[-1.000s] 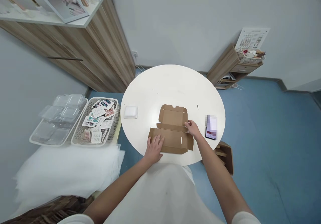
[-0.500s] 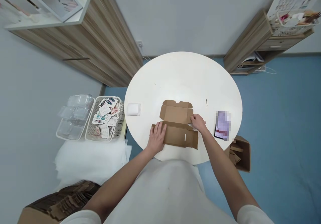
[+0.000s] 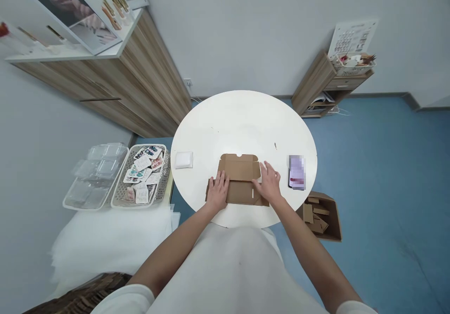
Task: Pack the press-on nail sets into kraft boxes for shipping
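A brown cardboard box blank [image 3: 242, 192], unfolded, lies near the front edge of the round white table [image 3: 246, 117]. Its lid part with a notched flap points away from me, and the part nearer me has a small white slot. My left hand [image 3: 217, 193] rests on the left end of the cardboard, fingers spread over it. At the right side my right hand [image 3: 269, 183] is open, its thumb touching the cardboard by the fold and its fingers apart beside the side flap.
On the table are a white packet [image 3: 183, 160] at the left and a phone [image 3: 297, 172] at the right. A carton [image 3: 332, 218] of cardboard pieces stands on the floor at right. Baskets [image 3: 163, 173] and clear plastic boxes [image 3: 91, 183] sit at left.
My right hand has let go of the side flap and its fingers have spread. The cardboard's near part lies flatter. My left hand stays on the cardboard. The camera view has shifted.
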`<state>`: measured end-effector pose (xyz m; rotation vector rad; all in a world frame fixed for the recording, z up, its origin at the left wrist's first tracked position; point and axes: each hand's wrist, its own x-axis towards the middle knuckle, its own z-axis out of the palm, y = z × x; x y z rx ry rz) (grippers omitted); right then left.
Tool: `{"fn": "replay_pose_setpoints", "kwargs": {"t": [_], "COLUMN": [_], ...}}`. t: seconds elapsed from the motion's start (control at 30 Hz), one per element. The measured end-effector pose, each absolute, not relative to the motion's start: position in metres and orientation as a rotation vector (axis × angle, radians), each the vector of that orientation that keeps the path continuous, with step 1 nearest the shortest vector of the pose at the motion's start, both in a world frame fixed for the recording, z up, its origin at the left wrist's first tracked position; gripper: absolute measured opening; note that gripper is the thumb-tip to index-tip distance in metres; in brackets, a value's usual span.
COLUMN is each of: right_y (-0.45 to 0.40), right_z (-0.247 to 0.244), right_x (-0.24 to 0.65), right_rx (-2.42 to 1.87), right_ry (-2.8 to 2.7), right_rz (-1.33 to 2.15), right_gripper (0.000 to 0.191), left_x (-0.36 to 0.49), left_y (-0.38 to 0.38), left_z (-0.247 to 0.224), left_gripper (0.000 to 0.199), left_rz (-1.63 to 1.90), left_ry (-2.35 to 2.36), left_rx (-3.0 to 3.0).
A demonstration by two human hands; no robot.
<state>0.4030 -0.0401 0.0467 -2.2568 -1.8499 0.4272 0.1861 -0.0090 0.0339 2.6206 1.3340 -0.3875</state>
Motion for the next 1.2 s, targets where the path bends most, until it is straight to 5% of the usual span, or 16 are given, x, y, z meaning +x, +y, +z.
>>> {"fn": "replay_pose_setpoints", "kwargs": {"t": [0.23, 0.5, 0.8, 1.2], "right_y": [-0.083, -0.083, -0.087, -0.095], "right_z": [0.034, 0.032, 0.030, 0.031], "right_x": [0.369, 0.359, 0.354, 0.347], "right_rx": [-2.134, -2.169, -2.148, -2.146], "right_ry": [-2.329, -2.300, -2.230, -2.177], "right_rz": [0.715, 0.724, 0.736, 0.857], "right_gripper": [0.091, 0.092, 0.088, 0.093], "left_x": [0.172, 0.119, 0.097, 0.107], "left_y": [-0.021, -0.049, -0.046, -0.036], "left_z": [0.032, 0.015, -0.012, -0.007], "left_gripper": [0.092, 0.112, 0.074, 0.023], "left_rz": [-0.303, -0.053, 0.377, 0.495], "left_ry": [1.310, 1.738, 1.540, 1.478], "left_rx": [2.655, 2.221, 1.666, 1.417]}}
